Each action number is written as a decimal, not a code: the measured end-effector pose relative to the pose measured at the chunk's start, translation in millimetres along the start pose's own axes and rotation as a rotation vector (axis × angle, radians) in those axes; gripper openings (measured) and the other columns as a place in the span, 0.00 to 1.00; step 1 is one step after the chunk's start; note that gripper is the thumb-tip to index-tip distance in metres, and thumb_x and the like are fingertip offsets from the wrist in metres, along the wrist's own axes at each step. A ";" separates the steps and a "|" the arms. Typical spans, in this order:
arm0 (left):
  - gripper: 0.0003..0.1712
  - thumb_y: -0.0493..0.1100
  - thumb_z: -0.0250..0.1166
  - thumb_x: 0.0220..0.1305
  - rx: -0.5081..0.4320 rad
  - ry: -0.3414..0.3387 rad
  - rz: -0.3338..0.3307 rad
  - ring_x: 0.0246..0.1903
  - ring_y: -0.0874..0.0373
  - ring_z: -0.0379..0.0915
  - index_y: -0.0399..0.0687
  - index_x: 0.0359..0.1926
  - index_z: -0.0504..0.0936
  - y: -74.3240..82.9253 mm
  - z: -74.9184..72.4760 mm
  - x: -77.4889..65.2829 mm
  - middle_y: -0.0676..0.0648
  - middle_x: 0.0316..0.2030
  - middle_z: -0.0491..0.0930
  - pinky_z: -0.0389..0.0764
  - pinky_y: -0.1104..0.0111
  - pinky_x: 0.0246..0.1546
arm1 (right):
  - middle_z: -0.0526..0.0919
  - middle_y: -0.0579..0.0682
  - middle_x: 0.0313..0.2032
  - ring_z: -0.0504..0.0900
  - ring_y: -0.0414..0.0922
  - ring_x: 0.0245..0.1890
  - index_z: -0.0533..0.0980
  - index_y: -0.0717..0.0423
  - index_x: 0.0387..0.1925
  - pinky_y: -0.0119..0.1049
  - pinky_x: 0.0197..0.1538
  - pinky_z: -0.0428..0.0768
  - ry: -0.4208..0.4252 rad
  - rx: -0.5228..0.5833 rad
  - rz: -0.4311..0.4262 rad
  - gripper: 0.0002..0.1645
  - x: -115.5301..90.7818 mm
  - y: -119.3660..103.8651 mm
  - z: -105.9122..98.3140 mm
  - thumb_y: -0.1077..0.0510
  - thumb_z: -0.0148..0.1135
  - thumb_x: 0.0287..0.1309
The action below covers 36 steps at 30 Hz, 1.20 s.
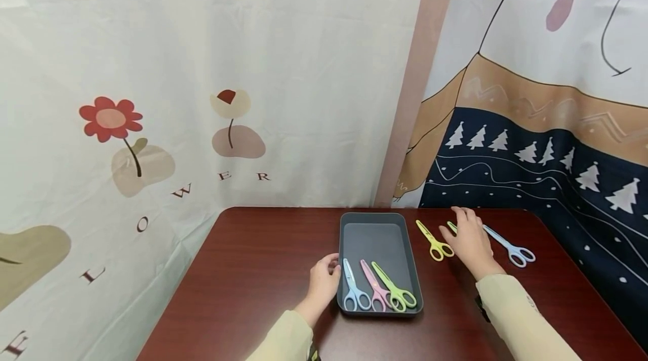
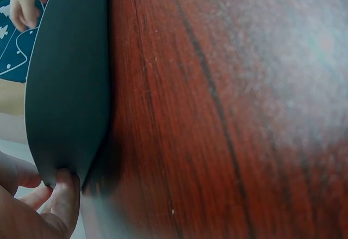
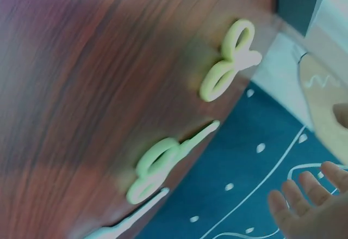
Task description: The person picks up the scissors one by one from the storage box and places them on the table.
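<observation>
The dark grey tray (image 1: 377, 243) sits on the table, with blue scissors (image 1: 356, 292), pink scissors (image 1: 375, 288) and green scissors (image 1: 397, 293) lying at its near end. My left hand (image 1: 323, 282) is beside the tray's left wall; in the left wrist view its fingertips (image 2: 66, 182) touch the wall's outside. Over another pair of green scissors (image 3: 157, 168), partly hidden in the head view, hovers my right hand (image 1: 472, 240). Its fingers (image 3: 310, 187) are spread and hold nothing. Yellow scissors (image 1: 434, 242) lie left of it, blue scissors (image 1: 511, 247) right.
The dark red wooden table (image 1: 253, 271) has its far edge against a pale printed curtain (image 1: 314, 125). A navy cloth with white trees (image 1: 526, 153) hangs along the right side.
</observation>
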<state>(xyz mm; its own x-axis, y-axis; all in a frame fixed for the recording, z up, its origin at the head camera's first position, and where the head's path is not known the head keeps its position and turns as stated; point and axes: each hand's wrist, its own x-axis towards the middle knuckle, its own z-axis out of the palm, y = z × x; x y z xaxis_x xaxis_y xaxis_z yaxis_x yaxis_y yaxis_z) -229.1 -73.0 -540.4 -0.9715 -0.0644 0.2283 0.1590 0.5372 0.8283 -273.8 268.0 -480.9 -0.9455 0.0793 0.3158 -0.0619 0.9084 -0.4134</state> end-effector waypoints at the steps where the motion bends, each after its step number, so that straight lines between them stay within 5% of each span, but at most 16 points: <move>1: 0.14 0.29 0.61 0.58 0.000 0.001 0.004 0.32 0.53 0.81 0.34 0.47 0.80 -0.1 0.0 0.0 0.42 0.33 0.82 0.81 0.70 0.32 | 0.60 0.70 0.62 0.61 0.67 0.58 0.60 0.66 0.64 0.65 0.54 0.69 -0.017 0.007 0.000 0.38 -0.3 -3.8 -0.1 0.52 0.62 0.57; 8: 0.15 0.29 0.61 0.59 -0.009 0.000 -0.005 0.32 0.53 0.81 0.35 0.48 0.80 -0.3 -0.6 0.3 0.42 0.34 0.82 0.81 0.70 0.32 | 0.59 0.67 0.65 0.60 0.65 0.62 0.58 0.61 0.67 0.66 0.57 0.67 -0.106 0.066 -0.058 0.46 -9.0 -31.5 4.0 0.42 0.63 0.55; 36: 0.15 0.28 0.60 0.58 -0.017 -0.007 -0.003 0.32 0.52 0.81 0.33 0.48 0.80 4.0 -1.9 -1.2 0.40 0.34 0.82 0.81 0.70 0.32 | 0.56 0.56 0.71 0.57 0.59 0.68 0.60 0.52 0.69 0.60 0.62 0.66 -0.331 0.172 -0.333 0.56 -52.2 -94.3 32.8 0.44 0.76 0.39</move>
<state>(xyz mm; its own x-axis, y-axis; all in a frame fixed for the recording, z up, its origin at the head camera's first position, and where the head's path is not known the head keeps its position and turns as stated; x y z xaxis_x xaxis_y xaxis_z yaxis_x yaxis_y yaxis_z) -227.0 -72.4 -536.4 -0.9732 -0.0595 0.2221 0.1592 0.5227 0.8375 -229.0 164.7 -486.3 -0.9144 -0.3634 0.1782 -0.4032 0.7793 -0.4797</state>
